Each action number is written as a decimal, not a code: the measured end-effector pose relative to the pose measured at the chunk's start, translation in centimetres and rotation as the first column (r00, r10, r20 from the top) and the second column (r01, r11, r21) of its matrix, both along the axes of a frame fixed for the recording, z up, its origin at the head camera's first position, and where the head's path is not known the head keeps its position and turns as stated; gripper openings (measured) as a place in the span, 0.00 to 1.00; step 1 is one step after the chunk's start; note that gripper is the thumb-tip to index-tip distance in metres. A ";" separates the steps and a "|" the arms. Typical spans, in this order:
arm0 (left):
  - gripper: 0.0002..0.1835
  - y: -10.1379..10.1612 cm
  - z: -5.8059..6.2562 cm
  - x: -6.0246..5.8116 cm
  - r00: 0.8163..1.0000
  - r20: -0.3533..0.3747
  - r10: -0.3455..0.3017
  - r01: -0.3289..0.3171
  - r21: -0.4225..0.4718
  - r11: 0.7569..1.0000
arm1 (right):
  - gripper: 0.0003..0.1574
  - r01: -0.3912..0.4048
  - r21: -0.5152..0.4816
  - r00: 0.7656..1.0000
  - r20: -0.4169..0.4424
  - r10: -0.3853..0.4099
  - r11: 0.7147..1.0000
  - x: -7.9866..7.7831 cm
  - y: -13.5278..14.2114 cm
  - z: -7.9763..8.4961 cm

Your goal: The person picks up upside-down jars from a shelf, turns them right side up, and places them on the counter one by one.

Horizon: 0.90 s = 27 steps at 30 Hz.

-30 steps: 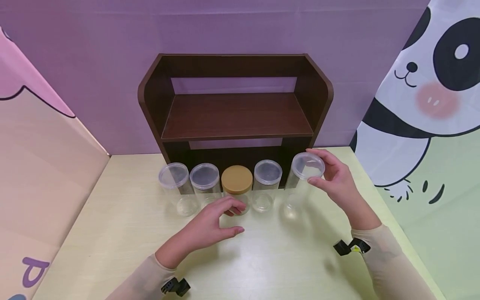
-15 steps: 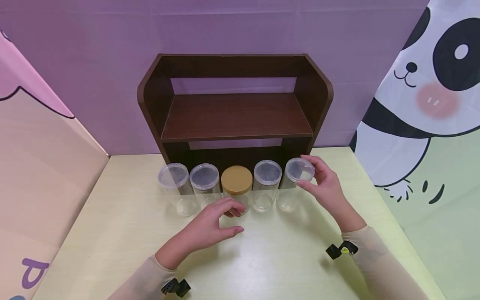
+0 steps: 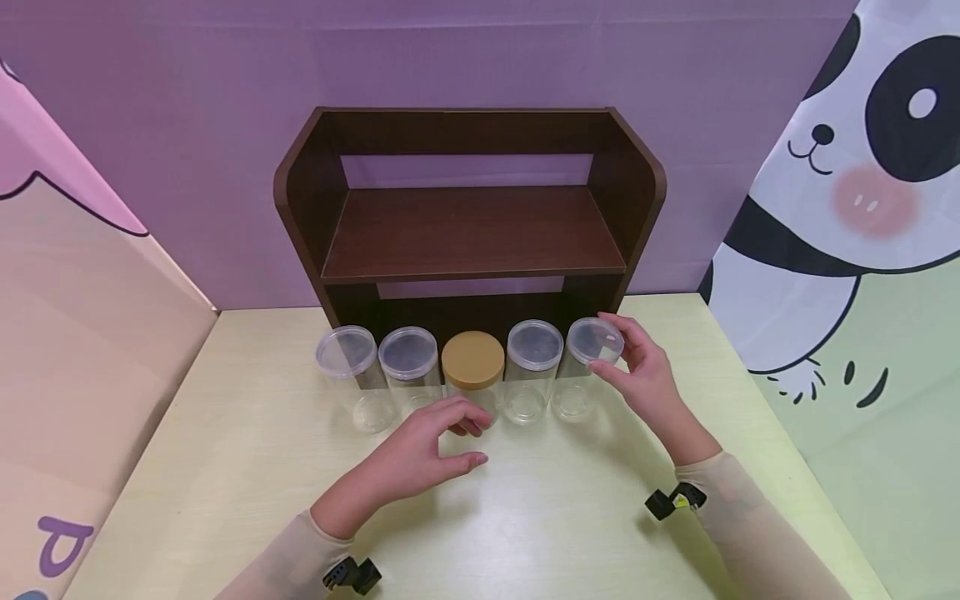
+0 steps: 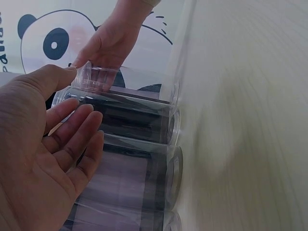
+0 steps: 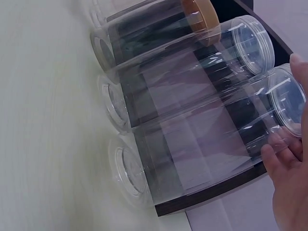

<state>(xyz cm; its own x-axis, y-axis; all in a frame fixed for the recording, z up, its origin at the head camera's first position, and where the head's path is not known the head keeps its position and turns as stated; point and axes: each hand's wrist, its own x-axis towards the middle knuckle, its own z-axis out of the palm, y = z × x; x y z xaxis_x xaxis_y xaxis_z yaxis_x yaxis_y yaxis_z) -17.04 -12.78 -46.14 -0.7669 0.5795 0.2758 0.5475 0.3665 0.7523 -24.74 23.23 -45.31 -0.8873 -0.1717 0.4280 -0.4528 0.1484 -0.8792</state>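
Several clear jars stand upright in a row at the front of the dark shelf. My right hand (image 3: 651, 390) grips the rightmost clear jar (image 3: 575, 385) near its translucent lid, thumb in front and fingers behind; its base rests on the table. Close on its left is another clear jar (image 3: 534, 354). My left hand (image 3: 416, 454) hovers before the middle jar with a tan lid (image 3: 473, 360), fingers loosely bent and holding nothing. In the left wrist view, the left thumb (image 4: 50, 79) and fingers are spread apart. Two more clear jars (image 3: 409, 358) stand to the left.
A dark brown two-tier shelf (image 3: 472, 233) stands right behind the jars, against a purple backdrop (image 3: 472, 58). The pale wooden table (image 3: 540, 517) spreads in front. A panda-printed panel (image 3: 847, 208) borders the right side, a pink and beige panel (image 3: 90, 350) the left.
My right hand has moved the rightmost jar leftward, close beside its neighbour, and the jar now stands straighter. My left hand has stayed in place.
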 end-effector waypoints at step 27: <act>0.22 -2.7 2.6 0.4 0.994 -0.075 0.079 -0.081 -0.021 0.997 | 0.34 0.037 0.026 0.996 -0.084 -0.035 0.999 -0.1 0.8 -0.2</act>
